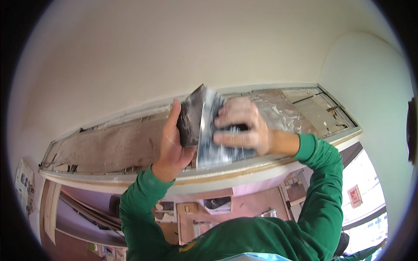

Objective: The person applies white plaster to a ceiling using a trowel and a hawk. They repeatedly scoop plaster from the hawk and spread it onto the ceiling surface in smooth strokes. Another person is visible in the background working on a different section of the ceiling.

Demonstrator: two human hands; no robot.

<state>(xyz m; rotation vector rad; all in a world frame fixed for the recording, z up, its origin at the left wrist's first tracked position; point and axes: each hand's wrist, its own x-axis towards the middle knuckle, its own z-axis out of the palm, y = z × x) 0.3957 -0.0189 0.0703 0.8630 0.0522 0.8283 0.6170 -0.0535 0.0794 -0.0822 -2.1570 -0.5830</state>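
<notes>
My left hand (170,145) is raised and grips a dark flat plate (190,116) by its lower edge, thumb stretched up along its side. My right hand (244,126), blurred by motion, is closed on the black handle of a shiny metal trowel (213,150). The trowel's blade rests edge-on against the plate. Both tools are smeared with pale filler. They are held up in front of a long brown recess (113,148) along the top of a white frame (217,174), whose right part (283,111) is patched with whitish filler. Green sleeves cover both forearms.
A smooth cream surface (174,52) fills the upper picture. Below the frame I see a room floor with boards (87,213), a small metal ladder (269,213) and boxes. A bright window (368,204) is at the lower right, and paper sheets (24,182) hang at the far left.
</notes>
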